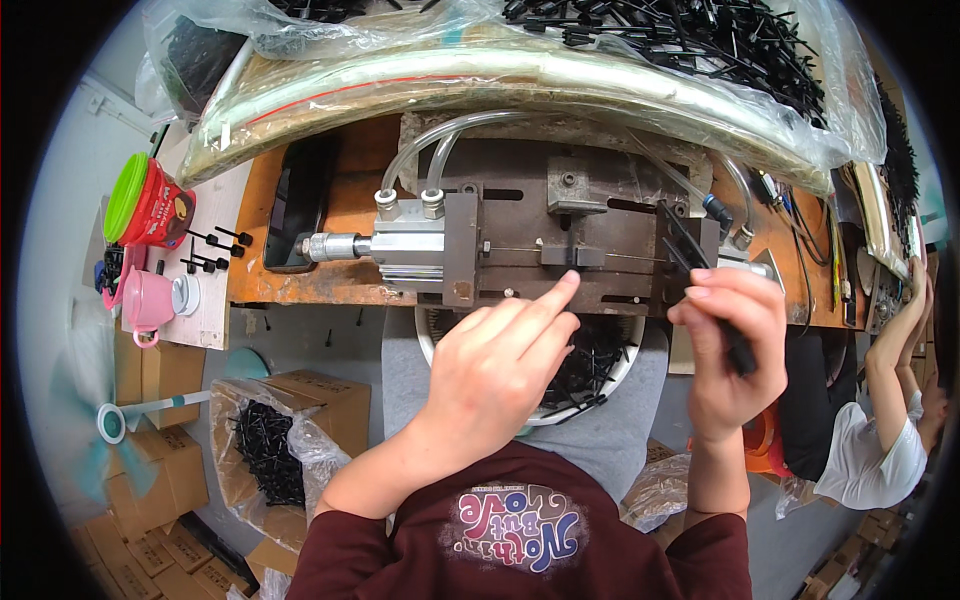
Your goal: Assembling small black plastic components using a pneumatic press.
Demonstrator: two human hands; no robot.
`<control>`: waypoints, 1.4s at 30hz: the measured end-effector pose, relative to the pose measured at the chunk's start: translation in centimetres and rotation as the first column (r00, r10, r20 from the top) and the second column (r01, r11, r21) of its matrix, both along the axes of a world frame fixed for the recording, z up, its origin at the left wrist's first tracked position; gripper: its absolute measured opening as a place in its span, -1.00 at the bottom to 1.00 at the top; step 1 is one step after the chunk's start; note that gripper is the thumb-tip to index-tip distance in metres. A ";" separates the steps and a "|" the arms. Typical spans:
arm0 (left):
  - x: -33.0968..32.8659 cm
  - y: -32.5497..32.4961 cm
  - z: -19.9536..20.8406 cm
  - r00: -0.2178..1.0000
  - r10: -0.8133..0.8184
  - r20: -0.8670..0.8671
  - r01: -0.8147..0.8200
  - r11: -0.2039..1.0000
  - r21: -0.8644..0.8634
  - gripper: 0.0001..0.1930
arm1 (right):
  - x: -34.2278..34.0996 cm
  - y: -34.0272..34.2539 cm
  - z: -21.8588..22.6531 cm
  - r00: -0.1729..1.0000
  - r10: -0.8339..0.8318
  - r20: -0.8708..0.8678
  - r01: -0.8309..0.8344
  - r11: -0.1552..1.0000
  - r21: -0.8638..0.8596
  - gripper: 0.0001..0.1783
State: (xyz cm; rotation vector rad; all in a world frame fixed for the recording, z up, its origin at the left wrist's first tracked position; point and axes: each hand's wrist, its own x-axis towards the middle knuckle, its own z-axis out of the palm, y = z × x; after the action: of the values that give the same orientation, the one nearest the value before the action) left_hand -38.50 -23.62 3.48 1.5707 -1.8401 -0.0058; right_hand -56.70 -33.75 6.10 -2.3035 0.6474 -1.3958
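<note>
My left hand (500,360) reaches over the front of a metal fixture (520,210). Its index finger stretches to a small dark block (572,257) at the fixture's middle, where a thin black part stands upright. The fingertip meets or nearly meets that part; contact is hard to tell. To the right, my right hand (735,325) is closed round several slim black plastic sticks (685,238), which poke out past the fingertips toward the fixture's right end. Below the fixture, a white-rimmed tub (590,372) of similar black parts rests at my lap, partly hidden by my left hand.
An air cylinder (410,250) with clear hoses sits at the fixture's left; a dark tray (298,205) lies beyond it. Plastic-covered black parts (690,45) are heaped behind. A red tub (160,205) and pink cup (148,300) stand left. A co-worker (880,440) is at right.
</note>
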 end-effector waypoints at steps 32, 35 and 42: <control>-0.5 0.6 0.2 0.995 -0.032 -0.096 0.031 0.999 -0.009 -0.69 | -0.7 1.1 -0.7 0.991 -0.131 -0.028 0.125 0.980 -0.155 -0.67; -0.7 -0.1 -0.4 0.997 0.036 0.073 -0.037 0.999 0.009 -0.75 | -1.1 1.8 -0.8 0.999 -0.037 0.020 0.037 0.999 -0.001 -0.66; -0.8 -1.0 0.4 0.971 0.056 0.234 -0.069 0.997 0.047 -0.75 | -1.8 3.6 0.1 0.954 -0.007 0.299 -0.168 0.814 0.556 -0.83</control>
State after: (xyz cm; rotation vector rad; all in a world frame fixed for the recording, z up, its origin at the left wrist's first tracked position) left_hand -39.33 -24.67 3.84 1.7283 -1.9821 0.1639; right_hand -58.50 -30.15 6.20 -1.5926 0.7433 -1.2409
